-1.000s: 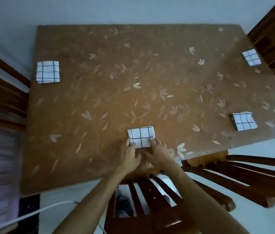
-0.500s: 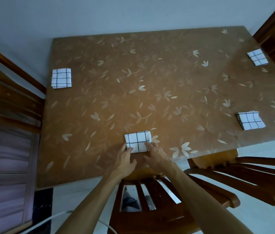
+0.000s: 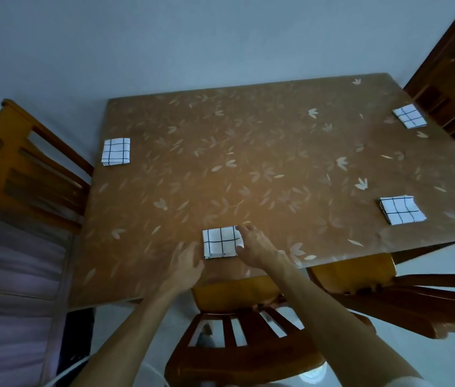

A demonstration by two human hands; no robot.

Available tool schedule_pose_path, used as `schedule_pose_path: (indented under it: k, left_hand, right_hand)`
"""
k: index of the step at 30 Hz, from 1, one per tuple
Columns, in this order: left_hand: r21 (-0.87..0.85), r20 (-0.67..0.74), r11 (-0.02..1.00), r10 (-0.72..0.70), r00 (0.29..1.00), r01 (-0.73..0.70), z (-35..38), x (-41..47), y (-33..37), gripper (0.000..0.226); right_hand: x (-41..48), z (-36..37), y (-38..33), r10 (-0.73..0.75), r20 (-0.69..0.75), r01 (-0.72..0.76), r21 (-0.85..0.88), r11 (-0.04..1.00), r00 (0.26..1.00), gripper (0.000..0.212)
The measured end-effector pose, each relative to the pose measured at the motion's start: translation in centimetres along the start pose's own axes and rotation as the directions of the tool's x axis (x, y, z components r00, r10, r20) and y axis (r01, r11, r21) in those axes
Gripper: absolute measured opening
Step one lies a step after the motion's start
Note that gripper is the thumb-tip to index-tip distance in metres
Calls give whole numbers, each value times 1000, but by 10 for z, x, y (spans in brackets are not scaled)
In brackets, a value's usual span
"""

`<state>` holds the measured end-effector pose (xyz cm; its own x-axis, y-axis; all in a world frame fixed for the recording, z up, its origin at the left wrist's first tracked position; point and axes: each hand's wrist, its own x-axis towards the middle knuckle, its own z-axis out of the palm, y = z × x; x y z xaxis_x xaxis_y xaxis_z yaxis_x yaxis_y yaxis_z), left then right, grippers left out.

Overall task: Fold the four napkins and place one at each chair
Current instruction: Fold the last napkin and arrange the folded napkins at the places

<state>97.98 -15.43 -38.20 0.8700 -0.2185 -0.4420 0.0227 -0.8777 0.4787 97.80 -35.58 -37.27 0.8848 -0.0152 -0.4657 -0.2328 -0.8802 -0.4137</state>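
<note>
Napkin nearest me [image 3: 220, 242], a folded white cloth square with black grid lines, is lying flat by the near edge of the brown leaf-patterned surface [image 3: 262, 163], in front of the slatted wooden chair [image 3: 234, 344] (its back is filling the bottom of my feed). The right hand [image 3: 254, 250] is stretching its fingers along that napkin's right edge, thumb tip touching the lower right corner. The left hand [image 3: 186, 261] is resting just beside its lower left corner, fingers relaxed and spread. The matching left napkin [image 3: 116, 151], far right napkin [image 3: 409, 115] and near right napkin [image 3: 400, 209] are lying well apart.
</note>
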Motion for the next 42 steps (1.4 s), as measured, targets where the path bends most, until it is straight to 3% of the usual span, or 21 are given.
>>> schedule_pose_path:
  k: [7,11,17,24,27,31,36,42]
  left_hand:
    - [54,-135,998,-31,990,38,-65,19,-44,49]
    - [72,-128,991,-105,986,115,-115,53,-87,56]
    - [31,-134,993,-108,985,113,-186,137,-160,51]
    - [117,-169,992,-21,985,42,-232,238,-228,65]
    - [184,-136,981,94,986,-68,-234,274,-244,63]
    - [222,-145,965,176,974,-141,-232,310,-254,66]
    - [222,-159,963,191,969,-153,-232,324,-261,70]
    - [243,-141,964,149,979,-111,-238,305,-255,63]
  right_hand:
    - [36,-3,-65,-110,-14,108,-112,988,994,52]
    - [74,6,-118,-133,-5,132,-90,987,991,51]
    - [163,27,-206,-79,12,79,-69,994,997,55]
    - [288,52,-302,-139,-10,139,-16,990,990,55]
    - [329,59,-332,-163,-14,163,-17,987,987,51]
    - [365,71,-350,-143,-43,141,-55,988,989,52]
    - [384,73,-352,-132,-54,128,-83,988,990,52]
    - [360,58,-345,-155,-67,155,2,988,986,58]
